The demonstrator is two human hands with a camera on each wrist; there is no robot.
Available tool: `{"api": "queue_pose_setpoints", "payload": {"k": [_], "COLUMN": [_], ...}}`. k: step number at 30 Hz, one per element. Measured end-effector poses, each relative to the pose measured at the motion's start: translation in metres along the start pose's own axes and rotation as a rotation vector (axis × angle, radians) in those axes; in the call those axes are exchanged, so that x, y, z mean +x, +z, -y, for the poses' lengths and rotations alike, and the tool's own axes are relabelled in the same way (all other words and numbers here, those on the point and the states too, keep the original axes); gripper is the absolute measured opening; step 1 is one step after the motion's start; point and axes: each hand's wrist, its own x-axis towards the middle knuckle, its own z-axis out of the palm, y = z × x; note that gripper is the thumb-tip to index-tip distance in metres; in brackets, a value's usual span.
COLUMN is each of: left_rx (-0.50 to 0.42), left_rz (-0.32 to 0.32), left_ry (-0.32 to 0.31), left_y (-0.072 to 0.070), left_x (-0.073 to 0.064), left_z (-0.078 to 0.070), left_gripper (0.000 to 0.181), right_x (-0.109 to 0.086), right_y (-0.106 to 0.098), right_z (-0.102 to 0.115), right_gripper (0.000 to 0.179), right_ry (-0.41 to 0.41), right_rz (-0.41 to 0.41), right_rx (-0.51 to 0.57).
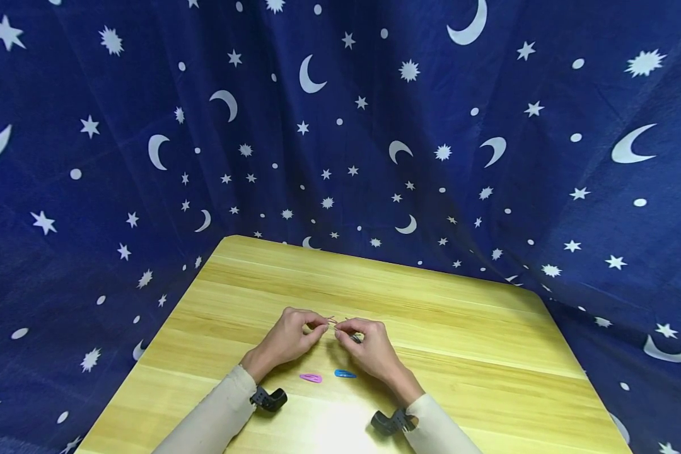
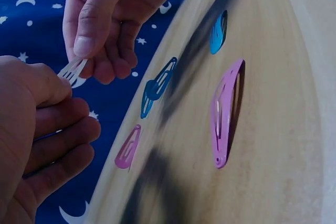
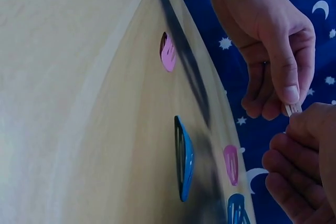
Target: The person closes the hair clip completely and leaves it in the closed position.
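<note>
Both hands hold one pale clip (image 2: 72,70) above the table (image 1: 459,340), the left hand (image 1: 286,337) and right hand (image 1: 371,347) each pinching an end. They seem to be snapping it; next needs a firm flex. Pink clip (image 1: 311,378) and blue clip (image 1: 345,374) lie nearby.

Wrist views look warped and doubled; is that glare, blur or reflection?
Head view: sharp, a glare patch on the table. Left wrist view: the table curves, and the pink clip seems mirrored. Right wrist view: the same bend; the blue clip casts a dark smear.
</note>
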Motion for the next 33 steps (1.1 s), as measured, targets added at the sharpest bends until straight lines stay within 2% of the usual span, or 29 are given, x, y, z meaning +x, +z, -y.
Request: {"api": "queue_pose_setpoints", "payload": {"k": [7,12,18,24,33], "left_rx": [-0.026,-0.04,-0.087,-0.131,-0.182], "left_rz": [0.036,0.085,0.11,0.154,0.162], "left_ry": [0.002,-0.037,-0.034,-0.064,-0.074], "left_y": [-0.002,-0.006,-0.009,-0.014,-0.019], "left_x": [0.0,0.0,0.0,0.002,0.002], "left_z": [-0.004,-0.009,-0.011,-0.014,-0.019], "left_gripper": [0.012,0.015,0.012,0.008,0.008], "right_x": [-0.001,-0.001,-0.002,-0.002,-0.002], "right_y": [-0.003,-0.004,-0.005,-0.007,-0.009], "right_z": [0.004,0.008,0.012,0.016,0.018], "right_gripper": [0.006,0.006,0.005,0.006,0.008], "right_ry": [0.001,0.004,-0.014,-0.004,-0.004], "right_rz": [0.001,0.015,0.029,0.059,0.065], "right_rx": [0.02,0.039,0.047,0.084,0.125]}}
